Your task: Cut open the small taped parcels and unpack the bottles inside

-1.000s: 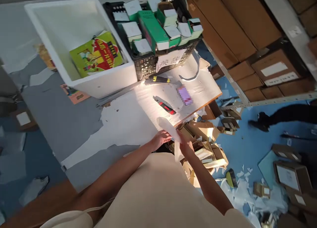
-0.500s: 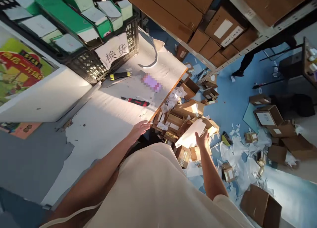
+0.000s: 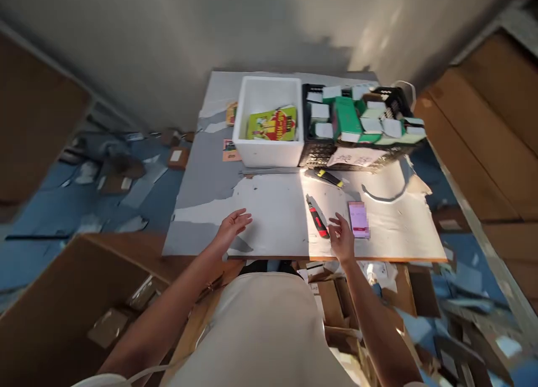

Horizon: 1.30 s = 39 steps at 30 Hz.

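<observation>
Over the left part of the white-covered table (image 3: 279, 221), my left hand (image 3: 231, 230) hovers near the front edge, fingers apart and nothing in it. My right hand (image 3: 343, 241) is also empty, its fingers loosely bent and apart. Just left of its fingertips lies a red and black utility knife (image 3: 317, 219); from this angle I cannot tell whether they touch. To the right of that hand is a flat, phone-like thing with a purple screen (image 3: 357, 217), partly pixelated. Farther back, a yellow and black utility knife (image 3: 330, 178) rests before the crate.
A white foam box (image 3: 269, 156) holding colourful packets (image 3: 273, 124) stands at the back, beside a black crate (image 3: 313, 156) of green and white boxes. A large open carton (image 3: 46, 291) is at lower left. Cartons (image 3: 332, 303) crowd the floor at right.
The view has swung left to face the table. My right hand has left the white sheet-like thing above the floor cartons and is now empty over the table. My left hand stays open.
</observation>
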Tool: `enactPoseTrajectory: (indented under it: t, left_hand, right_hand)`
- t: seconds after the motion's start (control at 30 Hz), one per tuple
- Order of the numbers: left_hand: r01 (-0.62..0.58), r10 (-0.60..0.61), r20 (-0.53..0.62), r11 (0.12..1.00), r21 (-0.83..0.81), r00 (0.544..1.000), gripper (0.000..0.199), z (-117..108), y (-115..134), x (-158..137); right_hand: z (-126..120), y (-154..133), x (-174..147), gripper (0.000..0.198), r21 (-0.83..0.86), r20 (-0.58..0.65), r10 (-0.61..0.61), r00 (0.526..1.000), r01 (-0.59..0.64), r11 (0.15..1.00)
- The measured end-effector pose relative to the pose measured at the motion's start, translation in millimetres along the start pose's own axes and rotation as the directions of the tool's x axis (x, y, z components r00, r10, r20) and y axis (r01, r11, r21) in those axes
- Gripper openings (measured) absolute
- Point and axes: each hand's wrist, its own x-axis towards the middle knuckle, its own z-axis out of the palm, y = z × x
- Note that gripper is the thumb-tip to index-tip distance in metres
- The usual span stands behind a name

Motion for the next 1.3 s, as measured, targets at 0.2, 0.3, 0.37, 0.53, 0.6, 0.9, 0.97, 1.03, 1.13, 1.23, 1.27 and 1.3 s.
enactPoseTrajectory:
  t: [0.2,0.3,0.37,0.53,0.6,0.9,0.97,1.03,1.13,1.23,1.27,1.3]
  left_hand:
    - [-0.12,0.082,-0.351,0.989,-0.086,0.933,0.07,-36,-24,-50]
    - [-0.181,0.121,-0.482,0.98,-0.08,0.868,0.071,-63,-52,-82]
    - [-0.215,0.135,-0.582,0.974,-0.071,0.802,0.07,-85,-75,-106]
    - [-0.166,0.003,-0.75,0.976,-0.143,0.662,0.074,-144,-140,-177]
    - [-0.083,-0.086,-0.765,0.98,-0.179,0.638,0.078,-166,-170,-210]
    - [0.222,-0.273,-0.679,0.961,-0.163,0.682,0.077,-294,-305,-295]
    - [0.237,-0.284,-0.678,0.957,-0.164,0.678,0.076,-324,-323,-296]
    - [0.219,-0.291,-0.677,0.957,-0.192,0.676,0.075,-350,-339,-294]
    - [0.148,-0.323,-0.69,0.942,-0.302,0.647,0.07,-382,-365,-289]
    - [0.094,-0.404,-0.704,0.895,-0.435,0.584,0.058,-404,-398,-276]
    - [0.09,-0.431,-0.707,0.88,-0.466,0.56,0.054,-409,-411,-270]
    - [0.089,-0.455,-0.709,0.867,-0.489,0.538,0.052,-414,-424,-264]
  right_hand:
    - [98,-88,65,0.049,0.059,0.408,-0.326,0.853,0.332,0.941]
    - [158,-122,51,0.046,0.133,0.579,-0.407,0.707,0.411,0.902]
    - [197,-144,28,0.044,0.183,0.696,-0.444,0.565,0.458,0.87]
    - [266,-183,-49,0.039,0.299,0.905,-0.426,0.026,0.671,0.678]
    - [284,-189,-81,0.038,0.332,0.928,-0.34,-0.151,0.749,0.573]
    - [374,-208,-212,0.037,0.349,0.936,-0.066,-0.346,0.884,0.312]
    - [402,-210,-238,0.038,0.322,0.942,0.0,-0.335,0.906,0.273]
    - [432,-209,-262,0.038,0.287,0.947,0.082,-0.311,0.932,0.223]
    - [479,-198,-288,0.037,0.224,0.941,0.204,-0.269,0.95,0.217]
    - [527,-175,-304,0.034,0.172,0.931,0.277,-0.237,0.955,0.241]
    - [544,-166,-307,0.034,0.158,0.928,0.295,-0.227,0.958,0.238]
    - [561,-155,-309,0.033,0.147,0.924,0.314,-0.217,0.961,0.233]
